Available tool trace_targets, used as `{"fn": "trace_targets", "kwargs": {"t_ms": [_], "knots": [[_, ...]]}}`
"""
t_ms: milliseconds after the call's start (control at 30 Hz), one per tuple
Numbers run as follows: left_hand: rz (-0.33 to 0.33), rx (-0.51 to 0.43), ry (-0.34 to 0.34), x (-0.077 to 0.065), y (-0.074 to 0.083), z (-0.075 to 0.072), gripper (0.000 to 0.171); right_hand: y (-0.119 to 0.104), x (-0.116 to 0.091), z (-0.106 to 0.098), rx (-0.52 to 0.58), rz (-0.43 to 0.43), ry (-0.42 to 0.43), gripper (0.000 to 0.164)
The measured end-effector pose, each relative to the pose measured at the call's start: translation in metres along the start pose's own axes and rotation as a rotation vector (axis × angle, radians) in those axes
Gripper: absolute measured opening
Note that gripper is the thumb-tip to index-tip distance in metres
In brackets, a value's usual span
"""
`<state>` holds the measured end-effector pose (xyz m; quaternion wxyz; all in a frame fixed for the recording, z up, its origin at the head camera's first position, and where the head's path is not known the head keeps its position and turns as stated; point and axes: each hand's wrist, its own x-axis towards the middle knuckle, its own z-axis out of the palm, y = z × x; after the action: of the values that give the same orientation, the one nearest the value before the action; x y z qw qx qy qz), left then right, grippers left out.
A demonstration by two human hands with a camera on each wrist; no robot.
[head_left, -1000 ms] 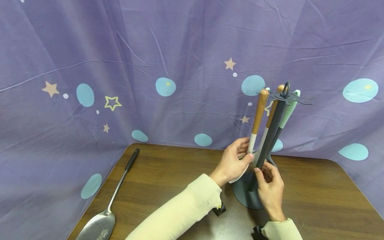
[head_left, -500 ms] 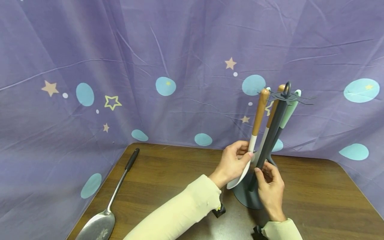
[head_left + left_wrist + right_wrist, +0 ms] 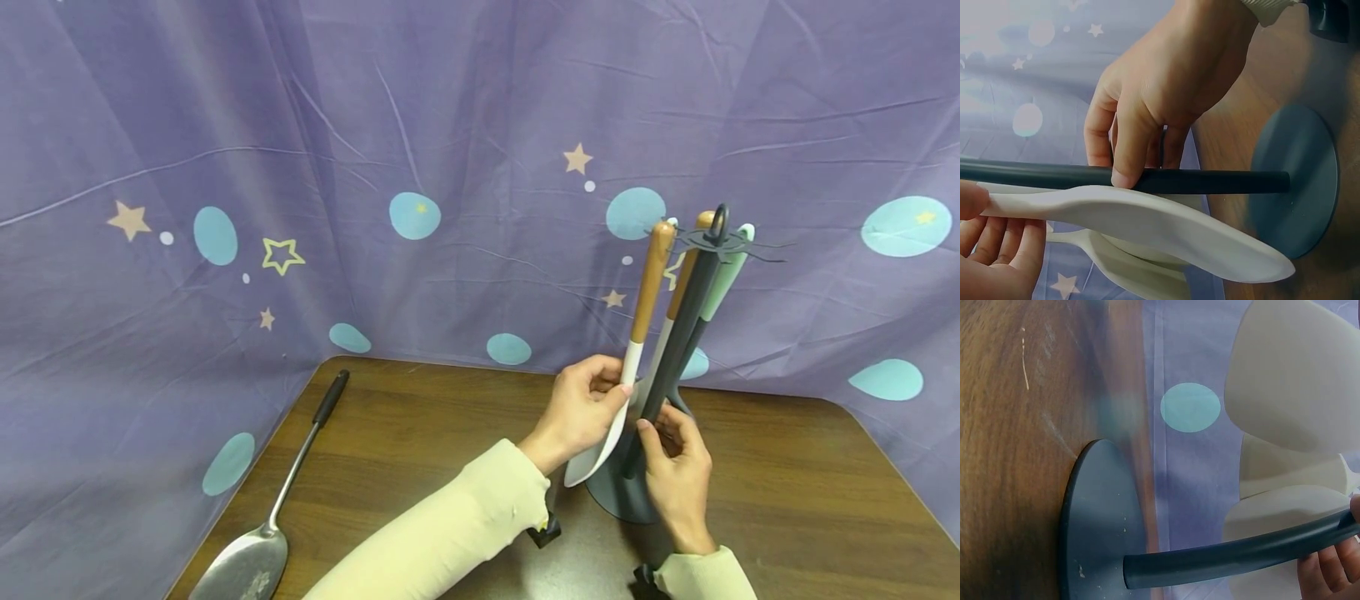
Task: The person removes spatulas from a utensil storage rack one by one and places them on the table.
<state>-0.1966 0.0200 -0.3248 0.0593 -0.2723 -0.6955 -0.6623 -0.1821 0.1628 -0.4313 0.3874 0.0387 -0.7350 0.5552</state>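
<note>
My left hand (image 3: 581,408) pinches the white neck of a spatula (image 3: 647,304) between thumb and fingers. The spatula has an orange-brown handle, whose top leans at the rim of a dark utensil stand (image 3: 678,342). Its broad white head angles down to the left, over the stand's round base (image 3: 622,496). My right hand (image 3: 678,475) grips the lower pole, thumb in front and fingers round the far side. In the left wrist view the spatula's head (image 3: 1141,219) lies alongside the pole (image 3: 1210,182). Whether the handle hangs on a hook is too small to tell.
Other utensils hang on the stand, among them one with a brown handle (image 3: 684,292) and one with a green handle (image 3: 723,283). A metal wok turner (image 3: 292,475) with a black grip lies along the wooden table's left side. A purple curtain (image 3: 465,167) stands behind.
The spatula's white head has come down and slightly nearer, showing more below my left wrist. The left hand has shifted slightly down with it. My right hand and the stand look still.
</note>
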Motion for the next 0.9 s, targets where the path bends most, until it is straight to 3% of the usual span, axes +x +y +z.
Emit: {"fn": "trace_targets", "kwargs": {"t_ms": [533,767,900], "knots": [[-0.016,-0.021,-0.035,-0.007,0.004,-0.002,0.016,-0.001,0.001,0.000,0.000,0.007,0.006,0.028],[0.027,0.010,-0.039,-0.004,-0.031,0.001,0.017,0.000,0.000,0.000,-0.009,0.010,0.004,0.028],[0.052,0.029,-0.027,-0.007,-0.031,0.001,0.018,-0.001,0.000,0.000,-0.019,0.008,0.001,0.027]]}}
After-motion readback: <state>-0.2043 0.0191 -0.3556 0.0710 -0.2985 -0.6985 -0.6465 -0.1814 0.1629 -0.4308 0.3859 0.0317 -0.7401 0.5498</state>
